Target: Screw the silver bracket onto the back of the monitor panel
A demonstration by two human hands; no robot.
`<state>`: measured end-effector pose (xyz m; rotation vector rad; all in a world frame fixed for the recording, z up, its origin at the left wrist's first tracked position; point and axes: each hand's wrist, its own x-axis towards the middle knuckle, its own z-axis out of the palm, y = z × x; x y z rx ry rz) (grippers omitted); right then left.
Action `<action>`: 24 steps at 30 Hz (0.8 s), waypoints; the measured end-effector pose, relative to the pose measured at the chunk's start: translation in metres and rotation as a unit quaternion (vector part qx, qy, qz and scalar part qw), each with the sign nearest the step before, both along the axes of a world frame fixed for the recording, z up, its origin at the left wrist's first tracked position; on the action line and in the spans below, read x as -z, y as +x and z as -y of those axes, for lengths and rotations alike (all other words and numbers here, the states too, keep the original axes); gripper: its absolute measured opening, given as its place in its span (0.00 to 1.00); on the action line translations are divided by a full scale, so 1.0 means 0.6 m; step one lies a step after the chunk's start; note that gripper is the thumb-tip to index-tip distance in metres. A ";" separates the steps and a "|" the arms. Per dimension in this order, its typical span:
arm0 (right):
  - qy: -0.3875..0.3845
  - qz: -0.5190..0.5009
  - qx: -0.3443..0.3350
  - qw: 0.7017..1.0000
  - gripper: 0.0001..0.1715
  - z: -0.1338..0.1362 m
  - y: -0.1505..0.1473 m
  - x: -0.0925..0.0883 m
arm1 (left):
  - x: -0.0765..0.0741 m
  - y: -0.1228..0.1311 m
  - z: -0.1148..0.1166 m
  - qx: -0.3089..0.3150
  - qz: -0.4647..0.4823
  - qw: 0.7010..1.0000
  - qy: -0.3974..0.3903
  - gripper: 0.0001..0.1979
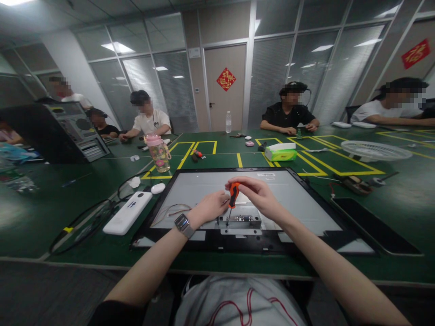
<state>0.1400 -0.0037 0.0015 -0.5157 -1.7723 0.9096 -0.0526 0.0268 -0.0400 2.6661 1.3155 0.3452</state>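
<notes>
An orange and black screwdriver stands nearly upright, its handle held by the fingers of my right hand. Its tip reaches down to the left end of a metal bracket with a hinge-like part on it. My left hand, with a watch at the wrist, is closed beside the handle; what its fingertips hold is hidden. The bracket is at the near edge of a large flat display panel with a black frame, lying on the green table. Thin wires lie on the panel left of my hand.
Left of the panel are a white power bank, a white earbud case and a black cable. A phone-like black slab lies right. Beyond stand a pink-lidded bottle and tissue pack. Several people sit across the table.
</notes>
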 end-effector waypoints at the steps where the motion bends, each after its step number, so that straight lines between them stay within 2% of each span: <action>1: -0.014 -0.008 -0.010 1.000 0.15 -0.002 0.000 0.001 | -0.001 0.000 0.000 -0.001 -0.004 1.000 -0.001 0.12; 4: -0.028 -0.023 -0.009 0.999 0.19 -0.009 -0.003 0.009 | -0.002 0.001 -0.001 -0.004 -0.015 1.000 -0.004 0.12; 6: -0.008 -0.033 0.036 0.999 0.17 -0.012 -0.009 0.014 | -0.002 0.001 -0.002 -0.006 -0.017 1.000 -0.007 0.13; 9: 0.068 -0.052 0.136 0.987 0.10 -0.013 -0.017 0.016 | 0.001 0.001 -0.003 0.000 -0.007 1.000 -0.008 0.12; 10: 0.083 -0.047 0.141 0.985 0.10 -0.012 -0.019 0.015 | 0.002 0.000 -0.003 0.003 -0.001 1.000 -0.007 0.12; 14: 0.044 0.007 0.034 0.998 0.16 -0.004 -0.023 0.008 | 0.005 -0.001 -0.003 0.008 0.019 1.000 -0.003 0.11; 15: 0.042 0.010 0.036 0.998 0.16 -0.002 -0.024 0.007 | 0.005 -0.001 -0.002 0.006 0.018 1.000 -0.002 0.11; 18: 0.103 0.003 0.143 0.984 0.11 0.002 -0.027 0.007 | 0.004 -0.001 -0.002 -0.003 0.001 1.000 0.004 0.10; 20: 0.126 -0.004 0.174 0.977 0.09 0.001 -0.027 0.007 | 0.003 -0.001 -0.002 -0.003 -0.008 1.000 0.010 0.10; 22: 0.092 -0.015 0.133 0.987 0.09 -0.001 -0.024 0.007 | 0.002 -0.001 -0.001 0.002 -0.005 1.000 0.009 0.10; 24: 0.024 -0.027 0.070 0.997 0.11 -0.004 -0.019 0.006 | 0.000 -0.001 0.000 0.004 0.003 1.000 0.005 0.10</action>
